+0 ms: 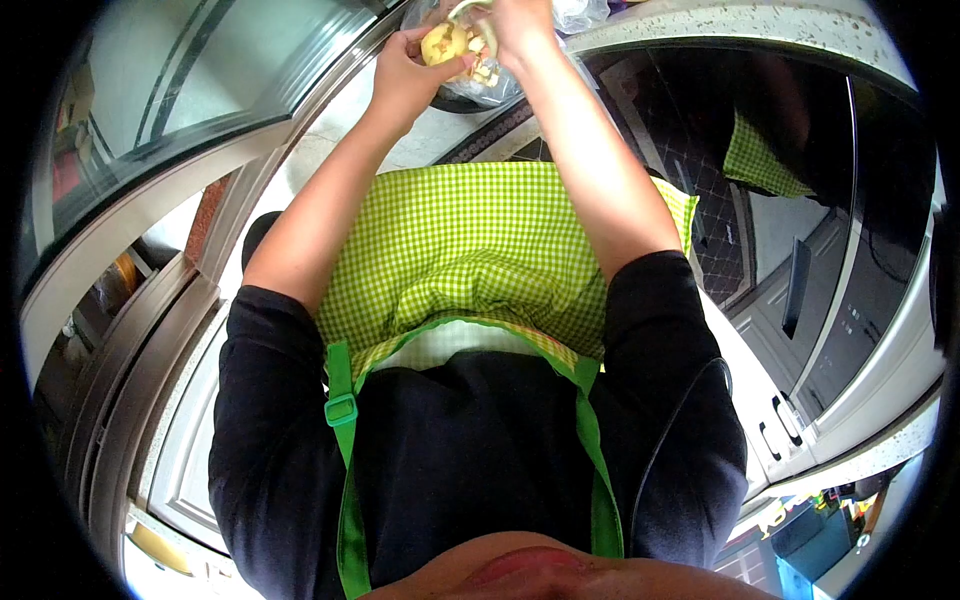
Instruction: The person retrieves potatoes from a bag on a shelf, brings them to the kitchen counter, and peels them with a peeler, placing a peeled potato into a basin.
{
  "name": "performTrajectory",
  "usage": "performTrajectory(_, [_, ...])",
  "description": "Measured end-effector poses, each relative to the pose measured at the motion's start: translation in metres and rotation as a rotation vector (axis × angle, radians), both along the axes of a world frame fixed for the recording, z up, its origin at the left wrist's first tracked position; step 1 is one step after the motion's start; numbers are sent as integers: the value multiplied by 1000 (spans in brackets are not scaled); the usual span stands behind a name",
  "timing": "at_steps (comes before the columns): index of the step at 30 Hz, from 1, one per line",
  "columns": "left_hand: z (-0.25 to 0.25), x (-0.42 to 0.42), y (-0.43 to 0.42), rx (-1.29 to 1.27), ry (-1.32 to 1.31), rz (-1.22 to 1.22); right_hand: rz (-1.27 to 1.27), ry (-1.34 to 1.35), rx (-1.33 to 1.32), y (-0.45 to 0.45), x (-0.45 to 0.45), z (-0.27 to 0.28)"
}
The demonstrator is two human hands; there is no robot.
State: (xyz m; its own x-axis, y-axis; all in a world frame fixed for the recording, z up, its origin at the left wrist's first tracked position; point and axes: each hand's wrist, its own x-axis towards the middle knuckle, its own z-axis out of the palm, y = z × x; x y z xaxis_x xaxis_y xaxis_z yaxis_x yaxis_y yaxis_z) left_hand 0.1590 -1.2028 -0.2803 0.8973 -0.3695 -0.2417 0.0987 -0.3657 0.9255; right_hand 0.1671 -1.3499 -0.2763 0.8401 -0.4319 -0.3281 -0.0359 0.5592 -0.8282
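My left hand [402, 78] is wrapped round a peeled yellow potato [438, 44] at the top of the view. Close beside it, my right hand [522, 32] grips a pale, curved peeler [488, 34], whose head is right by the potato. Part of that hand is cut off by the upper edge. Under both hands lies a clear plastic bag [508, 92] lining a dark-rimmed bin. Bits of peel [486, 74] show below the potato, just past my left fingertips.
A green checked apron [470, 220] hangs over my front. Sliding glass door panels [230, 70] stand on the left. To the right is a glossy black panel [690, 130] with white cabinet doors [790, 420] and a pale counter edge [700, 22].
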Motion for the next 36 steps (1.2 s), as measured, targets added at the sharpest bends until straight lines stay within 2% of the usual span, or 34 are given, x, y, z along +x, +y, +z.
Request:
performTrajectory(2, [2, 4, -1, 31, 163, 45, 36, 41, -75, 13, -2, -2])
performTrajectory(4, [-2, 5, 1, 26, 169, 21, 150, -35, -343, 21, -2, -7])
performTrajectory(5, [-4, 5, 1, 20, 174, -2, 211, 63, -353, 19, -4, -9])
performTrajectory(14, [17, -1, -1, 204, 137, -20, 343, 84, -345, 23, -8, -7])
performTrajectory(18, [2, -1, 2, 193, 105, -7, 203, -34, -461, 21, -7, -8])
performTrajectory(21, [-3, -2, 3, 91, 80, -17, -5, 17, 28, 15, -3, -10])
performTrajectory(24, [-2, -6, 0, -36, 45, -20, -60, 38, 165, 11, 0, -12])
performTrajectory(26, [4, -8, -2, -160, 58, -10, 29, 25, 235, 2, -1, -11])
performTrajectory(28, [6, -8, -2, -135, 34, -47, -40, 190, 443, -3, 1, 1])
performTrajectory(29, [7, -8, -2, -113, 11, -81, -8, 112, 361, -5, 5, -19])
performTrajectory(30, [9, -8, -2, -114, 12, -82, -9, 112, 360, -6, 4, -14])
performTrajectory(32, [11, -10, -3, -141, -62, -129, -48, 143, 458, -10, 1, -5])
performTrajectory(35, [12, -14, -8, -192, -136, -152, -85, 168, 546, -17, 7, -40])
performTrajectory(36, [10, -12, -7, -192, -137, -150, -83, 168, 546, -18, 5, -28])
